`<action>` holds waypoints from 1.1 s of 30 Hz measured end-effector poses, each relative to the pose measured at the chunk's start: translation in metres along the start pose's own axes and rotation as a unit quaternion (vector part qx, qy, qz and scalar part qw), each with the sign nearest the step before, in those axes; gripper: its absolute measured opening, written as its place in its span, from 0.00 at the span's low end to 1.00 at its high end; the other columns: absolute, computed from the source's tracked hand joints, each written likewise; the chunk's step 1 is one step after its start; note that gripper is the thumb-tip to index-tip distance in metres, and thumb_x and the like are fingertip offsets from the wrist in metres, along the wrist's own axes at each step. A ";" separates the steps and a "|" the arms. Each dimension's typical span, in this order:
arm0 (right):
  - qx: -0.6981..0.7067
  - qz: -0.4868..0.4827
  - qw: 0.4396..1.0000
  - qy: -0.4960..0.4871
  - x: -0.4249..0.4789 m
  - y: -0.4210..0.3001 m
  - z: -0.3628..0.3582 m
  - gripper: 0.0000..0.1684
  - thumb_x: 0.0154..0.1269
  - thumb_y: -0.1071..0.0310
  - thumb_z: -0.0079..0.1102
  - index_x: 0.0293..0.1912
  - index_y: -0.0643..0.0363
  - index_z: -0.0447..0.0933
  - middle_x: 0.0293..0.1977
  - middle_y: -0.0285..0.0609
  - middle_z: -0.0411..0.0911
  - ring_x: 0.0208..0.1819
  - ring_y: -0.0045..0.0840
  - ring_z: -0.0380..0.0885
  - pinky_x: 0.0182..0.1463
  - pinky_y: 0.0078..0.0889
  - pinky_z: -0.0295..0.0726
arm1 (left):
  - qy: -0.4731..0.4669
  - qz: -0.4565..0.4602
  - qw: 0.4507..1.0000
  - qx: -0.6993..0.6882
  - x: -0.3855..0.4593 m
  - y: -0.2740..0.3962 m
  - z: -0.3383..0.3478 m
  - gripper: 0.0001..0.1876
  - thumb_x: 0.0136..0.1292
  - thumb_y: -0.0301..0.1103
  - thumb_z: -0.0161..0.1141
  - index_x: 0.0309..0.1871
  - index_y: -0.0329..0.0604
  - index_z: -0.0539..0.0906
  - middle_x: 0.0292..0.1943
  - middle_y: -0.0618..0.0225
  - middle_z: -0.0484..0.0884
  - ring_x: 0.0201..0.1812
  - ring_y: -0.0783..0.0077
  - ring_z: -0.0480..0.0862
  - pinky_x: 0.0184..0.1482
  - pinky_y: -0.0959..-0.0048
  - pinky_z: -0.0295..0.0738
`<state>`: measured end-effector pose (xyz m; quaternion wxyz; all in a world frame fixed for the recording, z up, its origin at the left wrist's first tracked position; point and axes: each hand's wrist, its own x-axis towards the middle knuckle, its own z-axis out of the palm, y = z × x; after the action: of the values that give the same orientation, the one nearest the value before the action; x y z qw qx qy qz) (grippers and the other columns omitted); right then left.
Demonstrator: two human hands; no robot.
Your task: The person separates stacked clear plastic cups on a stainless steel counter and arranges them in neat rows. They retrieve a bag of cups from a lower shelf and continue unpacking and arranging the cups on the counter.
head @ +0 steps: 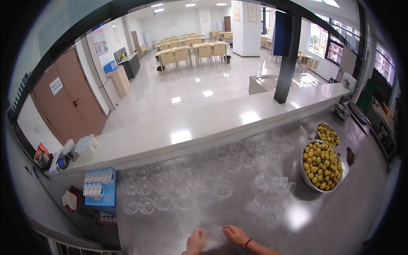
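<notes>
Between my hands, low in the picture, is a clear plastic bowl (215, 238). My left hand (196, 241) grips its left rim and is slightly blurred. On the opposite side, my right hand (236, 235), with a dark red bead bracelet at the wrist, pinches the rim. Rows of similar clear bowls (146, 205) stand on the stainless steel table (159, 232) beyond my hands. To the right lie nested stacks of clear bowls (274, 185), tipped on their sides. A large metal basin (302, 178) full of yellow-green fruit (322, 165) sits farther right.
A smaller metal bowl of fruit (328, 135) stands behind the basin. A white serving ledge (210, 118) with a dark post (285, 70) bounds the table's far side. Blue cartons (100, 197) topped with small drink packs stand left. A dark object (350, 156) lies right of the fruit.
</notes>
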<state>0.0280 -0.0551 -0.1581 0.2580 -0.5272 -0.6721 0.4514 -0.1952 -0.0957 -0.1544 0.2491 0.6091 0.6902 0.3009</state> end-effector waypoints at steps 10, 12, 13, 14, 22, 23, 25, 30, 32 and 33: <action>-0.067 0.057 0.996 0.018 0.001 -0.029 -0.009 0.23 0.67 0.51 0.60 0.49 0.61 0.80 0.43 0.49 0.83 0.42 0.37 0.83 0.48 0.35 0.81 | -0.116 -0.054 0.964 -0.231 0.009 0.012 -0.017 0.13 0.73 0.40 0.54 0.48 0.39 0.76 0.37 0.63 0.87 0.39 0.69 0.87 0.46 0.70 0.79; -0.069 0.040 0.996 0.029 0.000 -0.023 -0.005 0.23 0.67 0.51 0.60 0.48 0.61 0.80 0.42 0.48 0.83 0.42 0.37 0.83 0.47 0.35 0.81 | -0.098 -0.036 0.959 -0.263 0.007 0.014 -0.015 0.13 0.72 0.39 0.55 0.48 0.37 0.76 0.37 0.63 0.87 0.39 0.71 0.87 0.46 0.70 0.79; -0.074 0.049 0.995 0.035 0.000 -0.019 -0.004 0.23 0.66 0.51 0.60 0.49 0.60 0.80 0.41 0.48 0.83 0.41 0.36 0.83 0.47 0.36 0.81 | -0.095 -0.050 0.961 -0.254 0.008 0.024 -0.021 0.13 0.72 0.38 0.54 0.48 0.36 0.77 0.36 0.63 0.86 0.37 0.71 0.86 0.44 0.71 0.79; -0.079 0.057 0.994 0.040 0.000 -0.016 -0.003 0.23 0.66 0.50 0.61 0.49 0.60 0.80 0.41 0.47 0.83 0.40 0.36 0.83 0.46 0.36 0.80 | -0.092 -0.064 0.963 -0.246 0.009 0.035 -0.028 0.12 0.72 0.36 0.54 0.48 0.35 0.77 0.35 0.63 0.86 0.35 0.72 0.85 0.42 0.72 0.79; -0.176 0.067 0.981 -0.037 0.012 -0.034 0.005 0.26 0.66 0.43 0.58 0.45 0.58 0.81 0.33 0.45 0.83 0.36 0.39 0.82 0.42 0.39 0.80 | 0.020 -0.207 0.928 -0.309 -0.011 0.065 -0.073 0.11 0.72 0.33 0.51 0.48 0.36 0.80 0.35 0.66 0.84 0.33 0.74 0.80 0.39 0.73 0.77; -0.184 0.056 0.981 -0.038 0.014 -0.027 0.012 0.25 0.66 0.44 0.57 0.44 0.57 0.81 0.32 0.45 0.83 0.36 0.40 0.82 0.42 0.40 0.80 | 0.036 -0.215 0.919 -0.329 -0.013 0.068 -0.076 0.11 0.73 0.33 0.51 0.48 0.37 0.80 0.35 0.66 0.83 0.33 0.74 0.80 0.38 0.74 0.77; -0.192 0.032 0.980 -0.037 0.017 -0.012 0.025 0.22 0.66 0.47 0.57 0.41 0.57 0.81 0.31 0.45 0.82 0.36 0.42 0.82 0.40 0.41 0.79 | 0.066 -0.217 0.906 -0.358 -0.019 0.057 -0.074 0.11 0.73 0.33 0.51 0.48 0.37 0.80 0.34 0.67 0.83 0.32 0.75 0.80 0.37 0.75 0.77; -0.093 -0.005 0.994 0.049 0.035 -0.029 -0.003 0.12 0.64 0.60 0.56 0.35 0.59 0.78 0.32 0.55 0.79 0.37 0.50 0.79 0.41 0.48 0.77 | 0.094 -0.186 0.933 -0.293 -0.030 0.022 -0.078 0.10 0.73 0.34 0.51 0.47 0.38 0.80 0.33 0.69 0.82 0.30 0.78 0.78 0.32 0.78 0.75; -0.084 -0.027 0.981 0.175 0.068 -0.031 -0.043 0.11 0.61 0.63 0.55 0.30 0.60 0.76 0.28 0.56 0.77 0.33 0.53 0.78 0.35 0.51 0.75 | 0.083 -0.211 0.909 -0.349 -0.032 0.026 -0.087 0.10 0.73 0.34 0.52 0.48 0.38 0.79 0.32 0.69 0.82 0.29 0.79 0.77 0.31 0.78 0.75; -0.045 -0.032 0.974 0.219 0.086 -0.035 -0.067 0.09 0.61 0.65 0.55 0.32 0.61 0.77 0.27 0.56 0.77 0.32 0.52 0.78 0.34 0.50 0.74 | 0.080 -0.222 0.895 -0.378 -0.034 0.027 -0.089 0.10 0.73 0.34 0.52 0.48 0.38 0.79 0.32 0.69 0.81 0.28 0.80 0.77 0.30 0.79 0.75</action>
<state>0.0398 0.0473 -0.1081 0.3893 -0.6025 -0.6357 0.2853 -0.2349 -0.1372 -0.0739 0.4646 0.2734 0.6597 0.5236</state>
